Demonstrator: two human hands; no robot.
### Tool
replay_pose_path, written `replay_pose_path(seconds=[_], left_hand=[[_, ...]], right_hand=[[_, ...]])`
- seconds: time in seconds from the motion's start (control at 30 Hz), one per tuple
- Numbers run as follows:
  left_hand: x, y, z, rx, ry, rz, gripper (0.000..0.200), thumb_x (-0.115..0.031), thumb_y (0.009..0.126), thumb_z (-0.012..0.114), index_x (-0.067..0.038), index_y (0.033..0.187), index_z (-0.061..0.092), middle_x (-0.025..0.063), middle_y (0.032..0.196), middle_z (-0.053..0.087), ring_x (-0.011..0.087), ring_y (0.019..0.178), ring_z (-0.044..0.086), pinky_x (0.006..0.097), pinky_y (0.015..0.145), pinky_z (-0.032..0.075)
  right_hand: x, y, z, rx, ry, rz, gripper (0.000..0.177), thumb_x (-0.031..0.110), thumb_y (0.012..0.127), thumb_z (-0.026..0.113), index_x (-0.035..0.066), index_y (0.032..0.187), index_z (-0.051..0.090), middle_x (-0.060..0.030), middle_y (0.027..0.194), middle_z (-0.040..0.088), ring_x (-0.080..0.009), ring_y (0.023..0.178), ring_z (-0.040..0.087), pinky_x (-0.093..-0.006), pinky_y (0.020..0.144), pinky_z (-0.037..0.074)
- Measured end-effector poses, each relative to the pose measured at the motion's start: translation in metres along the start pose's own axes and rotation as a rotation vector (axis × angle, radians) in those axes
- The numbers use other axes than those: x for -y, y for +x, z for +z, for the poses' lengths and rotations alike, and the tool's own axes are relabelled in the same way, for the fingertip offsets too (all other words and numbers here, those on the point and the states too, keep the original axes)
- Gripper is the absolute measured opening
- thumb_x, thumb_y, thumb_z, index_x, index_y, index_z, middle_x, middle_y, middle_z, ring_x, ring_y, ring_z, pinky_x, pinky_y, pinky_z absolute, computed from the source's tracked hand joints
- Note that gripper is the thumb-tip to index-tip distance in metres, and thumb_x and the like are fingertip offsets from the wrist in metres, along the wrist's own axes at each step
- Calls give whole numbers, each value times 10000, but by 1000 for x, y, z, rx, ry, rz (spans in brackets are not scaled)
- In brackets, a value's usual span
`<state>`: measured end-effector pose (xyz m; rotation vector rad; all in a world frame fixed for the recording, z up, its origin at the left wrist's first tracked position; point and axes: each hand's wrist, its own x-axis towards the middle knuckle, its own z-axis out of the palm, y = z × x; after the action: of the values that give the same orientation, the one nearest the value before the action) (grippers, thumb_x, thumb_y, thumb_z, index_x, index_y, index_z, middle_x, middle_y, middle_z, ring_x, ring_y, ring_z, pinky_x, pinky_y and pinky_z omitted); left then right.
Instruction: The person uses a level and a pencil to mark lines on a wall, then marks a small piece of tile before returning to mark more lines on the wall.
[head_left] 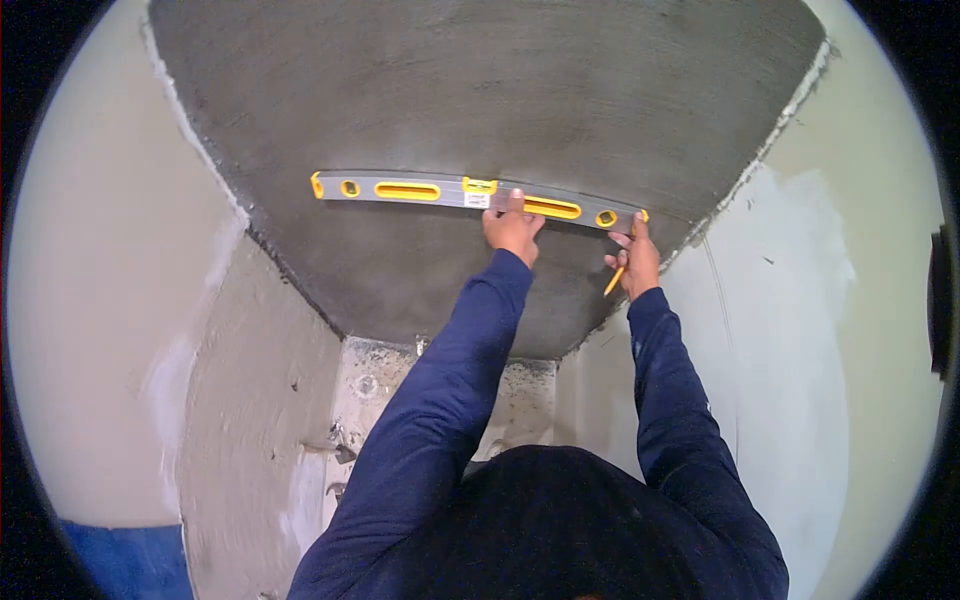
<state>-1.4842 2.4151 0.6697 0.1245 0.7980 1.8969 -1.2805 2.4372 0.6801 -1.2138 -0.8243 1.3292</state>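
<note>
A grey cement-rendered wall [480, 90] fills the middle, between pale painted side walls [820, 340]. Below lies a mortar-spattered floor [375, 385]. A blue sheet [130, 560] sits at lower left.

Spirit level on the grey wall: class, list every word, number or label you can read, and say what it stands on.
No text can be read.
White label on the spirit level, below its middle vial: too small and blurred to read.
Pencil in the right hand: no marking visible.
</note>
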Motion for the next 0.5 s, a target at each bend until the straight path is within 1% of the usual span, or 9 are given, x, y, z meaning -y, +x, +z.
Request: replay_pose_path(seconds=[0.13, 0.2, 0.23, 0.4, 0.47, 0.5], left_hand=[[-1, 2, -3, 9, 52, 11, 305, -199, 935, 579, -7, 1135, 453, 154, 1057, 576, 302, 911, 633, 446, 772, 569], [0, 6, -7, 77, -11, 8, 433, -181, 904, 635, -16, 1201, 367, 153, 1049, 564, 289, 890, 624, 453, 762, 548], [0, 7, -8, 81, 1, 13, 426, -181, 909, 628, -11, 1201, 369, 160, 1076, 563, 308, 921, 626, 466, 798, 538], [-1, 5, -7, 101, 28, 9, 388, -171, 919, 611, -11, 1188, 381, 162, 1090, 558, 315, 946, 623, 479, 794, 541], [-2, 1, -4, 70, 26, 34, 293, -183, 944, 564, -6, 1150, 455, 156, 1069, 576, 325, 947, 625, 474, 819, 554], [-3, 1, -4, 75, 32, 38, 300, -183, 942, 570, -6, 1153, 452, 159, 1083, 568, 326, 957, 620, 474, 826, 551]], right_hand=[[-2, 2, -2, 3, 38, -13, 601, 521, 898, 531, -26, 1141, 479, -198, 996, 625, -68, 395, 375, -262, 419, 503], [-2, 3, -3, 35, 50, 1, 617, 534, 894, 528, -28, 1143, 479, -213, 1020, 616, -68, 399, 374, -269, 424, 508], [-1, 2, -3, 40, 42, -4, 620, 540, 896, 517, -24, 1151, 481, -223, 1031, 612, -67, 402, 374, -280, 431, 513], [-1, 2, -6, 22, 110, 7, 620, 530, 909, 490, -8, 1214, 449, -235, 1051, 603, -71, 399, 376, -291, 436, 519], [-5, 9, -9, 14, 156, 10, 619, 529, 912, 482, -4, 1224, 439, -234, 1054, 602, -73, 399, 378, -295, 433, 519], [-4, 8, -10, 11, 158, 4, 593, 514, 918, 476, -2, 1210, 446, -225, 1040, 600, -74, 401, 381, -301, 431, 521]])
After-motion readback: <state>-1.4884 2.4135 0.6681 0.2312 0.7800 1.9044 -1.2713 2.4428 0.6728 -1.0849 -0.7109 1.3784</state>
